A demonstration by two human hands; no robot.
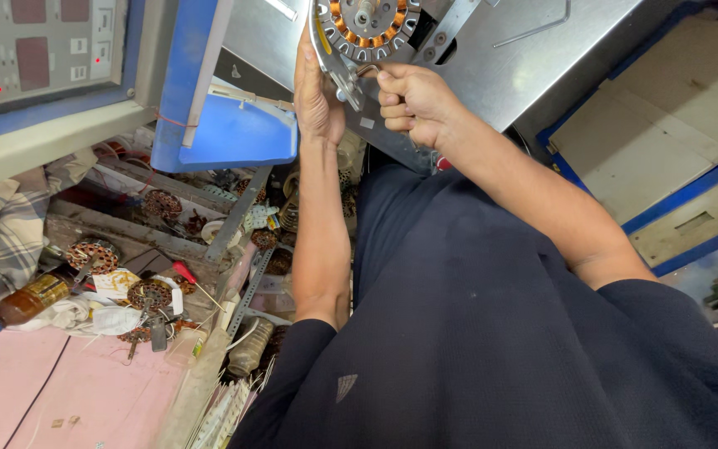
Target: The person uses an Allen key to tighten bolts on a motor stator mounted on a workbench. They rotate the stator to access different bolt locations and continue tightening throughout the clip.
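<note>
Stator (pixel 367 25) rim steadied by flat left hand (pixel 316 91); right hand (pixel 413 100) grip closed on handle (pixel 367 71).

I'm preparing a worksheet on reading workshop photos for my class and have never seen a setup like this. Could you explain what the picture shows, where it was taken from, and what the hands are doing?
There is one picture, from a camera worn on the person's head, looking down over a dark shirt at both bare hands. No robot is involved. The left hand lies flat against a round motor stator with copper windings, mounted on a grey metal machine. The right hand has a closed grip on a thin metal handle beside the stator. Lower left, a cluttered bench carries more wound copper coils, a red-handled screwdriver and a brown bottle. A control panel sits upper left.
</note>
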